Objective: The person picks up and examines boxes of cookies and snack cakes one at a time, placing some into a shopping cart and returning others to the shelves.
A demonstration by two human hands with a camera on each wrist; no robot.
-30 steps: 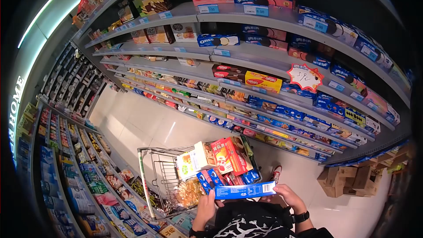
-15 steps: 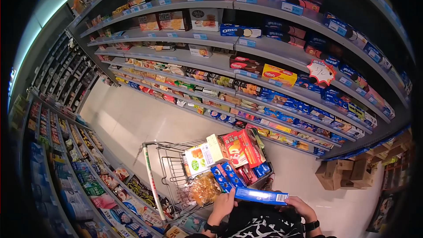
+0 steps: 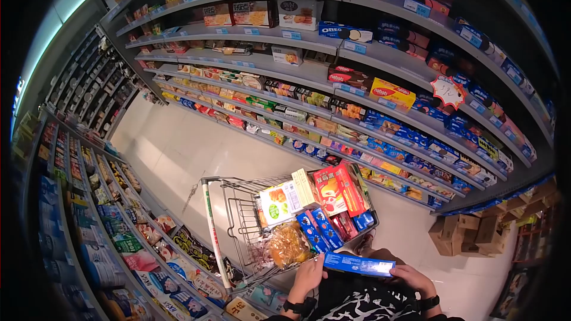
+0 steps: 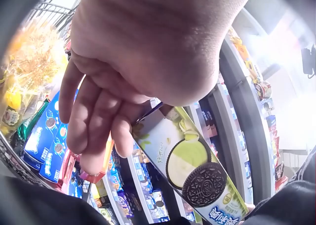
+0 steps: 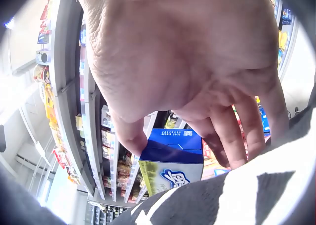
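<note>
Both my hands hold a long blue Oreo box [image 3: 358, 264] level in front of my body, just behind the shopping cart [image 3: 235, 226]. My left hand [image 3: 309, 274] grips its left end; the left wrist view shows the box's green-cream cookie face [image 4: 197, 175] under my curled fingers [image 4: 94, 131]. My right hand [image 3: 413, 277] grips the right end, thumb and fingers around the box's blue end flap [image 5: 173, 151]. The cart holds several snack boxes [image 3: 336, 190], blue cookie packs [image 3: 318, 229] and a bag of pastry [image 3: 285, 244].
Tall shelves [image 3: 309, 71] of biscuit boxes run along the right of the aisle, and a lower rack [image 3: 113, 226] of packets on the left. Cardboard cartons [image 3: 464, 232] sit on the floor at the right. Pale tiled floor [image 3: 178, 154] stretches ahead of the cart.
The view has shifted so the cart and shelves sit further right and lower. Both hands keep hold of the blue box, which now lies a little lower and nearer my body.
</note>
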